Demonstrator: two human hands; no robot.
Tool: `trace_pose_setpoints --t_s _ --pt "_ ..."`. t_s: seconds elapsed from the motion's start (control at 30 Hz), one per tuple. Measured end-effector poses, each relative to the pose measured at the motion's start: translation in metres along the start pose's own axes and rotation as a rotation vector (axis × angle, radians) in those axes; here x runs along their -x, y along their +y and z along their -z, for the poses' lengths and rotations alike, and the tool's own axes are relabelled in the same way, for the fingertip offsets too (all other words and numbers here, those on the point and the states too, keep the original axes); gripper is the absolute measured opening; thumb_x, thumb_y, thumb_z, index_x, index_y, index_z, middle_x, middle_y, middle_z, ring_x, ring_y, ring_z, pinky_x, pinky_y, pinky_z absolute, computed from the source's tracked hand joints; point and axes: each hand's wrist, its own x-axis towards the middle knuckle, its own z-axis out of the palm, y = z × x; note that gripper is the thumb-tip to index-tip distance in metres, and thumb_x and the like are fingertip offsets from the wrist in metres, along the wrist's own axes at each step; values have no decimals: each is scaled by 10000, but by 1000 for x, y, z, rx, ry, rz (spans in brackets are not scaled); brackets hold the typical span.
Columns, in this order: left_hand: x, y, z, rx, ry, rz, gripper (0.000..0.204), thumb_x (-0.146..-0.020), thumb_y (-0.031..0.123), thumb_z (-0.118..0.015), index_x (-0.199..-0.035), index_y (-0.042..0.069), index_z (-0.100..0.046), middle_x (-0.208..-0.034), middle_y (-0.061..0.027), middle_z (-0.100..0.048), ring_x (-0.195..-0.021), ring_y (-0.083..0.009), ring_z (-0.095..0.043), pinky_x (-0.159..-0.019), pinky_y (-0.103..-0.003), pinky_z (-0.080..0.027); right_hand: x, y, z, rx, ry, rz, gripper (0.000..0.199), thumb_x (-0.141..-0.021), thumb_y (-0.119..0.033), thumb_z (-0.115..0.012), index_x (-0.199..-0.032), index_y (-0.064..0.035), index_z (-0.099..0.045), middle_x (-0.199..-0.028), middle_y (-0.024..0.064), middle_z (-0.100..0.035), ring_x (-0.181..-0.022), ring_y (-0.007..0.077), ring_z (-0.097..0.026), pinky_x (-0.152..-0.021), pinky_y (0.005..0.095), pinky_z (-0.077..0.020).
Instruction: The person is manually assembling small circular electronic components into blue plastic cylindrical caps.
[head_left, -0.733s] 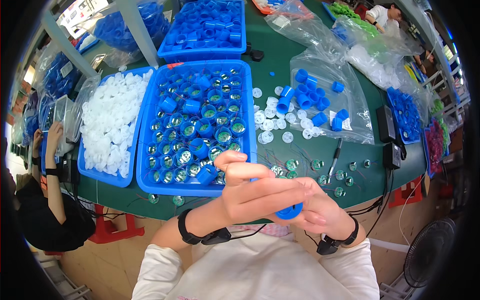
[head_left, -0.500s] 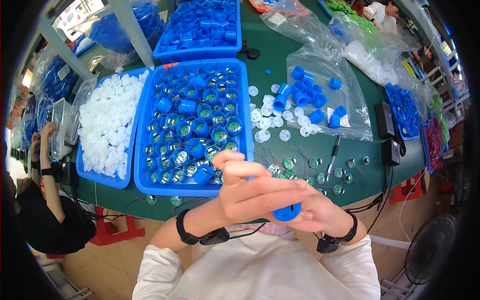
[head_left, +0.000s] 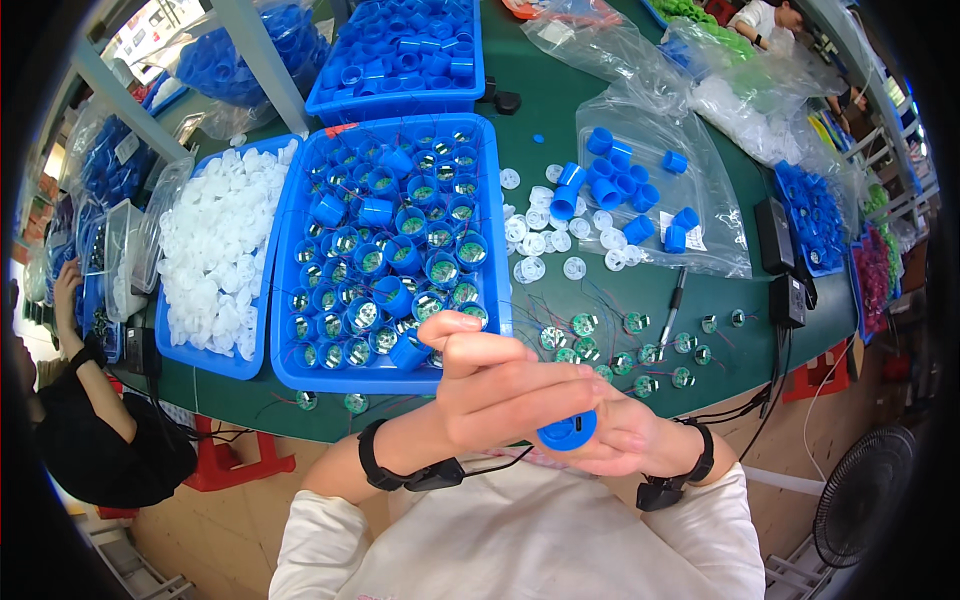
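Observation:
A small blue plastic cup (head_left: 567, 432) is held between my hands near the table's front edge, its end with a dark slot facing me. My left hand (head_left: 495, 388) is closed, its fingers reaching across the top of the cup. From the right, my right hand (head_left: 632, 432) grips the same cup, its fingers partly hidden behind the left ones. Beyond my hands lie several round green circuit boards (head_left: 584, 324) with thin wires. At the left, a blue tray (head_left: 283, 352) holds many blue cups with boards inside.
White plastic discs (head_left: 532, 268) and loose blue cups (head_left: 604, 192) lie farther back, some on a clear bag (head_left: 700, 160). A pen (head_left: 673, 305) lies on the green table (head_left: 440, 428). White parts fill another tray (head_left: 222, 362). A person (head_left: 100, 440) works at far left.
The cup has tipped and shifted slightly left in my hands, so its slotted end shows more. The co-worker's arm at the left has moved.

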Motion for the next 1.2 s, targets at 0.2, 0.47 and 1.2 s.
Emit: trace_pose_setpoints --t_s 0.2,0.47,1.2 --pt "-2 4 -24 75 207 22 197 -674 374 -707 -769 204 -673 -721 104 -621 -703 -116 -412 -788 -335 -267 2 -11 -3 205 131 -110 240 -981 -124 -424 -1089 55 -542 -601 2 -581 -371 -10 -397 -472 123 -395" --pt "-1 -1 -8 120 -5 70 324 -690 402 -747 -919 185 -676 -793 104 -646 -749 -124 -435 -772 -322 -278 2 -10 -5 110 225 -87 228 -958 -82 -450 -1108 72 -526 -654 10 -599 -378 8 -433 -578 118 -461" --pt "5 -2 -35 449 -382 -13 170 -700 9 -675 -862 37 -633 -651 -53 -527 -600 -220 -514 -598 -327 -418 -129 -129 -43 2239 -131 807 239 -826 -102 -635 -1038 -19 -562 -904 133 -631 -800 256 -635 -715 366 -501"
